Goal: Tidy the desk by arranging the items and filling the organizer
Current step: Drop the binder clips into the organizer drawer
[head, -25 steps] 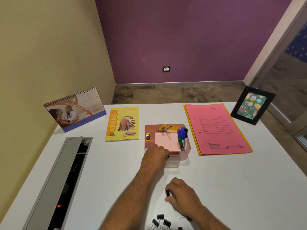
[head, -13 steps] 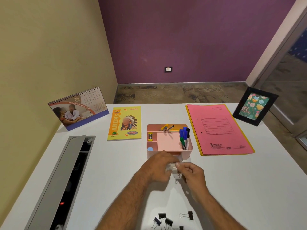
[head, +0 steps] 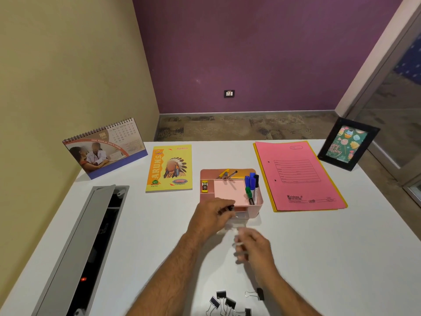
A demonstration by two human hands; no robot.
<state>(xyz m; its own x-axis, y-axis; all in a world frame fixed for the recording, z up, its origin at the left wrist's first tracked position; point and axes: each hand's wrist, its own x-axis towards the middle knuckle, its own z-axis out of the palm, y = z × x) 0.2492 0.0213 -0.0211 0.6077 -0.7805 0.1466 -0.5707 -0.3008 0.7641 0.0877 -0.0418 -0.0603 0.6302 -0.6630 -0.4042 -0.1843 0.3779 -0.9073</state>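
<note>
At the bottom edge of the frame I'm seeing the binder clips (head: 230, 303) lying loose in a small heap on the white desk (head: 341, 258), waiting their turn, I reckon, for the drawer. Just above them my right hand (head: 252, 247) is blurring; its fingers are looking loosely curled, but whether they're pinching anything I cannot tell. Moving up to centre frame, my left hand (head: 211, 217) is pinching a small dark thing, likely a clip, right at the clear drawer (head: 239, 216) jutting from the front of the pink organizer (head: 258, 205), probably to drop it in.

The organizer is standing mid-desk with markers (head: 251, 185) upright in its right compartment and a pink pad (head: 227, 190) in the middle. Further up, the yellow notebook (head: 169, 168) is lying to its left and the pink folder (head: 298, 176) to its right, squared to the desk edge. At the far corners, the calendar (head: 104, 149) and the photo frame (head: 348, 144) are standing.
</note>
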